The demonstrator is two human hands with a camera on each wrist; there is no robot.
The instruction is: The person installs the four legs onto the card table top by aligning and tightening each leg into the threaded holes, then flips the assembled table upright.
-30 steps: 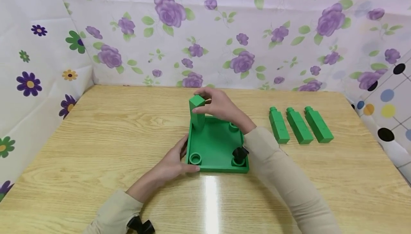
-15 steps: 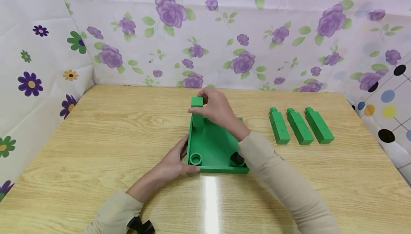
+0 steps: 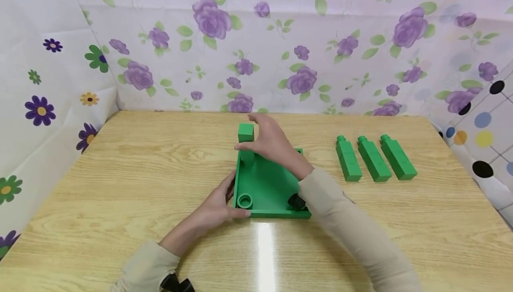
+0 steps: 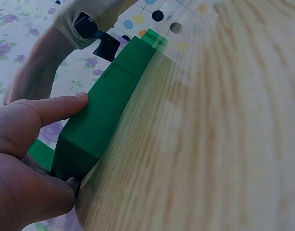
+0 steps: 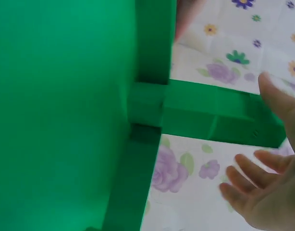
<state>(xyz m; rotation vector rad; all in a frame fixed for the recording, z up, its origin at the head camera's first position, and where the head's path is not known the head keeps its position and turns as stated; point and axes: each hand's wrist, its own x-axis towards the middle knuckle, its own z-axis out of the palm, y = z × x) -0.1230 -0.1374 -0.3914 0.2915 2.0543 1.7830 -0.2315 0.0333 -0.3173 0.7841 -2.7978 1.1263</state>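
Observation:
A green square tabletop lies with its raised rim and round corner sockets facing up. My left hand grips its near-left corner, thumb on the front edge and fingers along the left side. In the left wrist view that thumb presses the tabletop's side. A square green leg stands upright in the far-left corner. Around it my right hand is spread. The right wrist view shows the fingers apart from the leg, whose round end sits at the corner.
Three more green legs with threaded-looking ends, a left one, a middle one and a right one, lie on the wooden table to the right. A round socket shows in the near-left corner. Floral cloth hangs behind.
The leg has turned in its corner, so its top now faces me squarely. My right fingers have spread away from it. The left hand has kept its grip on the tabletop.

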